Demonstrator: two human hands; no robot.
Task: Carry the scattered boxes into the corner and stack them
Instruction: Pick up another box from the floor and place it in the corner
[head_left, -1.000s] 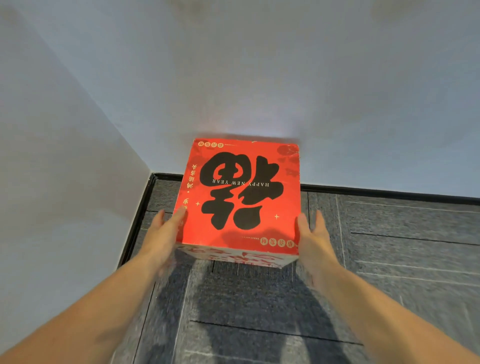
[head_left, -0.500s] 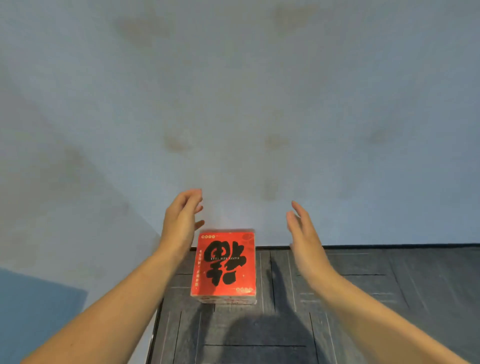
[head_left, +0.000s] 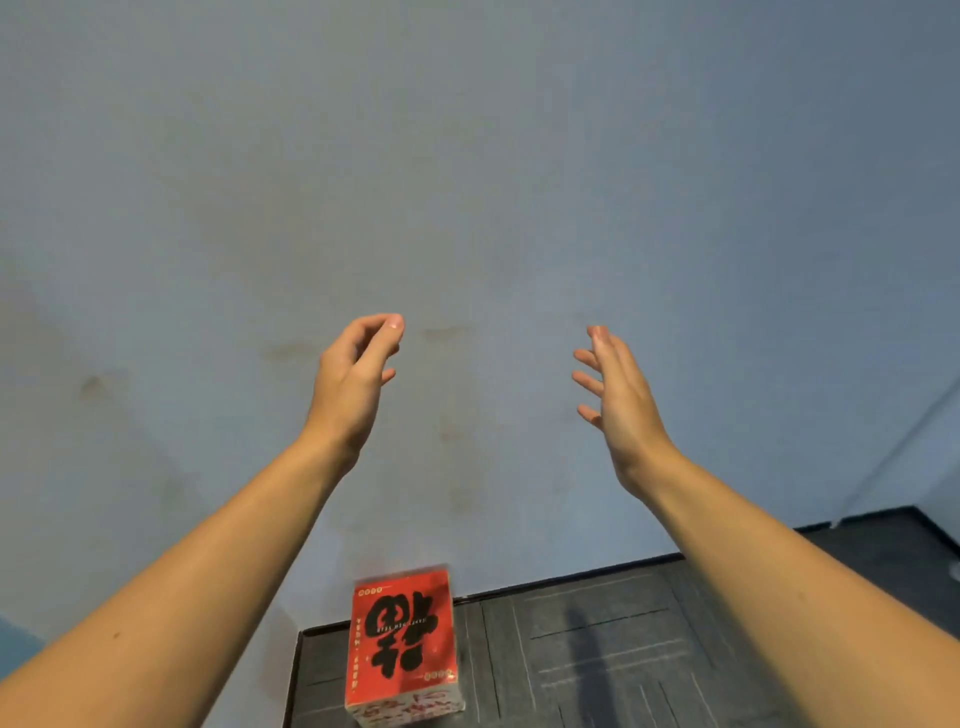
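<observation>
I am holding both bare forearms raised in front of me, and both hands are gripping nothing. My left hand (head_left: 353, 384) is hanging loose with its fingers softly curled, and my right hand (head_left: 618, 405) is spreading its fingers straight, palm turned inward. Below and between my arms the red box (head_left: 402, 639) is sitting on the dark floor (head_left: 597, 649) in the corner, its lid with the big black character facing up. The lid is closed, so I cannot tell what is lying inside. A second ago my palms were pressing its two sides; half a second ago they were already off it, and now they are riding higher and wider apart, while the box is showing lower and smaller in my view. The box's left edge is running just beside the black skirting (head_left: 292, 675) of the side wall, and I cannot tell whether its back is touching the rear wall (head_left: 493, 182). To the box's right the floor is stretching open along the rear skirting, with a thin shadow (head_left: 587, 660) lying across it
</observation>
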